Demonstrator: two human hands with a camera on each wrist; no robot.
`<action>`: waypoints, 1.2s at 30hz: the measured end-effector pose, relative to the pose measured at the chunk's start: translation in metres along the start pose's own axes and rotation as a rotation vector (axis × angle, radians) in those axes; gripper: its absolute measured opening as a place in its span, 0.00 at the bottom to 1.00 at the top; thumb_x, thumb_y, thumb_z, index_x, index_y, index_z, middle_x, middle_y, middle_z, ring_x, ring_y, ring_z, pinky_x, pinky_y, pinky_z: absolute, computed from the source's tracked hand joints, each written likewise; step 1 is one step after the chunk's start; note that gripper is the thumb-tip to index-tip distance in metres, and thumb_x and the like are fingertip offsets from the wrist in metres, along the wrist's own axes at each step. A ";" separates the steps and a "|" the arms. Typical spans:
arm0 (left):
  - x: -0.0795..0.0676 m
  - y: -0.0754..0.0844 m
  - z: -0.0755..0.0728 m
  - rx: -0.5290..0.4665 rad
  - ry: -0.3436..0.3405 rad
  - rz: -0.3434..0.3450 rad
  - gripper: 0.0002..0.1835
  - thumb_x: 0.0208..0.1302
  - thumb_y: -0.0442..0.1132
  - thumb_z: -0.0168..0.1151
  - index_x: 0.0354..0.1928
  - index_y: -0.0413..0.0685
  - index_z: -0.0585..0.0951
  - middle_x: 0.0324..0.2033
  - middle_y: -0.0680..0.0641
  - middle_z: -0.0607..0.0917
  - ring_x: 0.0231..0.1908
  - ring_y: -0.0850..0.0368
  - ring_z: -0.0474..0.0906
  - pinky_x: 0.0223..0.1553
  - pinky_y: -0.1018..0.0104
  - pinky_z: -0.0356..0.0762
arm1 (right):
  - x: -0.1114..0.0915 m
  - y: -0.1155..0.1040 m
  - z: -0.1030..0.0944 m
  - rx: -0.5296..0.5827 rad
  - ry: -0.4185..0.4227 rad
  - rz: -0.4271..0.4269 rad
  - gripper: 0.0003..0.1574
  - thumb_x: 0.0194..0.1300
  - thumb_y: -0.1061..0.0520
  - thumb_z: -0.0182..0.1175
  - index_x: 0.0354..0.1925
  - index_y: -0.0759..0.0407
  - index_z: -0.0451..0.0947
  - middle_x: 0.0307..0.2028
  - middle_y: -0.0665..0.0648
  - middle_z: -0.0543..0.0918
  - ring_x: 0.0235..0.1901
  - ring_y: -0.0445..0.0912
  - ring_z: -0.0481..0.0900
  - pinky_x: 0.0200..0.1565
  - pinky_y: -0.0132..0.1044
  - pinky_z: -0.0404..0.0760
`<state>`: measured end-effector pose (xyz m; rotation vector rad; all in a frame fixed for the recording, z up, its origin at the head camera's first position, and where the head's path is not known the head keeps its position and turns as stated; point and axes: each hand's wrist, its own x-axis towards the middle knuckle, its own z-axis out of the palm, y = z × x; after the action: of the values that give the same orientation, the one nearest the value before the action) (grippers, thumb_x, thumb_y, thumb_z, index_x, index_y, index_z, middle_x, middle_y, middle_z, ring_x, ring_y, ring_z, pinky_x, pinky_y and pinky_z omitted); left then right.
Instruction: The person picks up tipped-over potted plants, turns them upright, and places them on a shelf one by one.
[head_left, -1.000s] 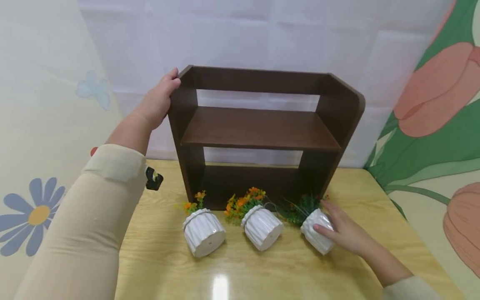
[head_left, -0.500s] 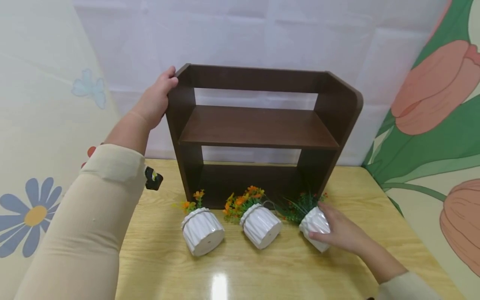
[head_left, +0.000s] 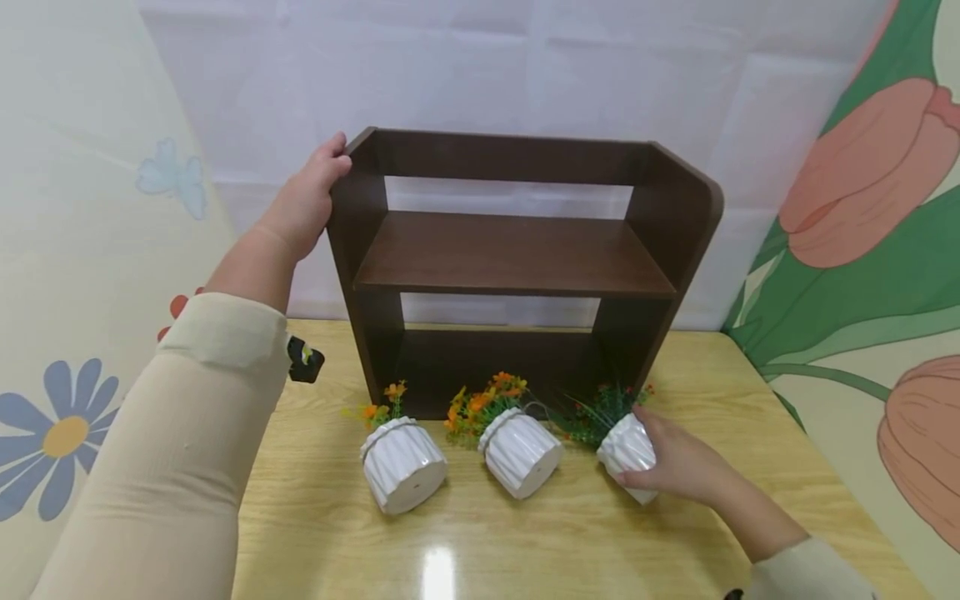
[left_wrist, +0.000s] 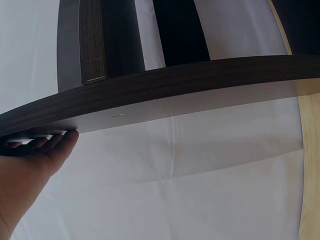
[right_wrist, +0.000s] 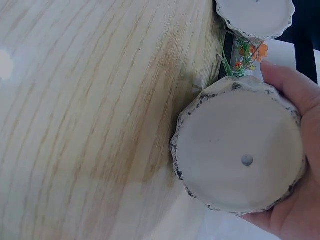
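White pot (head_left: 626, 445), four o'clock, part-hidden; right hand (head_left: 678, 461) clamps it, thumb now lower; left hand (head_left: 302, 202) touching shelf (head_left: 513, 254), grip unclear.

Right hand (right_wrist: 311, 135) wrapped round the side of a white pot (right_wrist: 225, 135), base toward its wrist. I see one small hole (right_wrist: 247, 160), dark specks along the scalloped edge. Second pot (right_wrist: 257, 19) near it, orange flowers (right_wrist: 260, 51) between. Wood-grain tabletop (right_wrist: 90, 120) alongside.
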<state>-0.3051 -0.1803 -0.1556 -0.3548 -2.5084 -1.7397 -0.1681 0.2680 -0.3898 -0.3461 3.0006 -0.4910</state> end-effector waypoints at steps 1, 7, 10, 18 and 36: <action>0.000 0.000 0.000 0.001 0.002 0.000 0.32 0.76 0.54 0.25 0.78 0.64 0.37 0.79 0.56 0.37 0.77 0.61 0.34 0.77 0.61 0.35 | 0.000 0.000 0.000 0.000 -0.003 0.003 0.70 0.46 0.31 0.72 0.71 0.72 0.56 0.65 0.77 0.68 0.61 0.70 0.70 0.56 0.64 0.73; 0.000 0.000 -0.001 0.012 0.002 -0.005 0.32 0.76 0.55 0.25 0.78 0.66 0.37 0.78 0.58 0.36 0.77 0.62 0.32 0.77 0.60 0.35 | -0.001 0.001 0.005 0.007 0.052 -0.014 0.67 0.47 0.33 0.71 0.69 0.74 0.58 0.62 0.77 0.71 0.60 0.70 0.72 0.57 0.63 0.73; 0.000 0.001 -0.001 0.006 0.003 -0.008 0.32 0.76 0.55 0.25 0.78 0.66 0.37 0.78 0.58 0.36 0.77 0.62 0.32 0.77 0.60 0.34 | -0.001 0.002 0.007 0.016 0.095 -0.029 0.65 0.47 0.35 0.72 0.68 0.75 0.59 0.61 0.77 0.72 0.58 0.69 0.73 0.56 0.62 0.74; 0.001 0.000 0.001 0.006 0.002 -0.013 0.32 0.76 0.54 0.25 0.78 0.66 0.36 0.78 0.59 0.35 0.77 0.61 0.30 0.77 0.58 0.33 | -0.005 0.002 0.015 0.032 0.171 -0.024 0.64 0.47 0.37 0.72 0.68 0.74 0.60 0.59 0.77 0.73 0.56 0.69 0.75 0.54 0.62 0.76; 0.001 -0.002 0.001 -0.014 -0.002 -0.007 0.32 0.76 0.54 0.26 0.78 0.66 0.37 0.78 0.59 0.35 0.77 0.62 0.30 0.77 0.59 0.33 | -0.009 0.001 0.030 0.136 0.343 -0.037 0.61 0.46 0.43 0.75 0.68 0.70 0.61 0.60 0.77 0.73 0.58 0.70 0.73 0.55 0.65 0.73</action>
<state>-0.3062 -0.1801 -0.1572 -0.3483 -2.5032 -1.7609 -0.1557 0.2616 -0.4180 -0.3384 3.2656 -0.8315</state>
